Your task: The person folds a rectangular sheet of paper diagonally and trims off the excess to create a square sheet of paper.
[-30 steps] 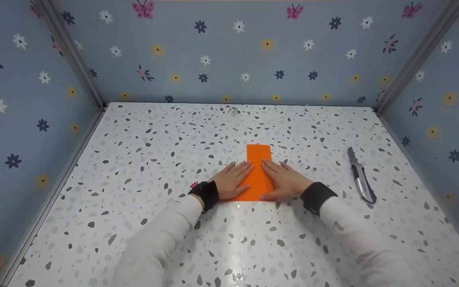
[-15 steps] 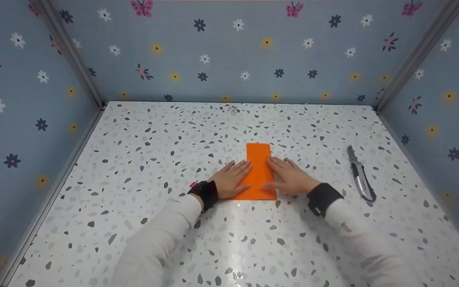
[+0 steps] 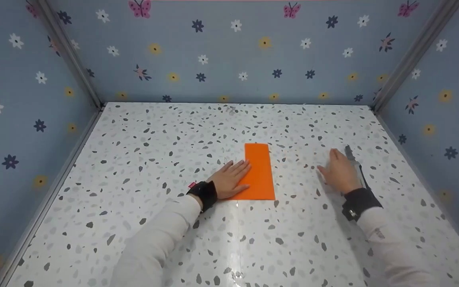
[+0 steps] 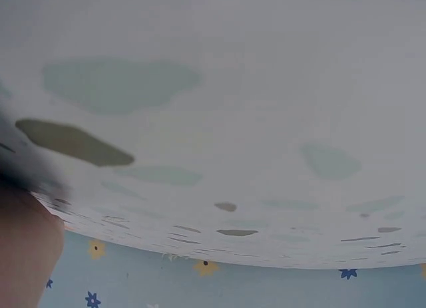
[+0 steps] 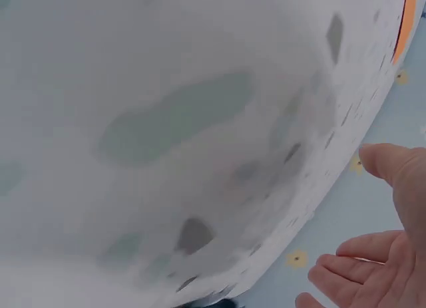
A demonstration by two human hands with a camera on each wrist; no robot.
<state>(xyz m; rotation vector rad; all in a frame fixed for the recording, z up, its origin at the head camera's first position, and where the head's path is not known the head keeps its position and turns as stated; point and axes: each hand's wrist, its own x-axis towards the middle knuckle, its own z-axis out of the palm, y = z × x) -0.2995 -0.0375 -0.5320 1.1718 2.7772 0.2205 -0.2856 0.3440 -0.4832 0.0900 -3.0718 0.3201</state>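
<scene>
An orange sheet [image 3: 260, 175] lies flat on the speckled table in the head view, narrower at its far end. My left hand [image 3: 230, 180] rests with extended fingers on its left side and covers part of it. To the right, my right hand [image 3: 339, 173] hovers over the near part of a grey utility knife [image 3: 349, 153], whose handle it mostly hides. In the right wrist view, the thumb and fingers of my right hand [image 5: 379, 265] are spread apart with nothing between them. A bit of my left hand [image 4: 26, 251] shows in the left wrist view.
Blue flowered panels [image 3: 221, 52] close off the table [image 3: 165, 139] at the back and both sides. Grey metal strips run along the corners. A shiny seam [image 3: 235, 247] crosses the table in front of the sheet.
My right hand has left the orange sheet's right edge and moved right, to the utility knife. My left hand stays in place on the sheet.
</scene>
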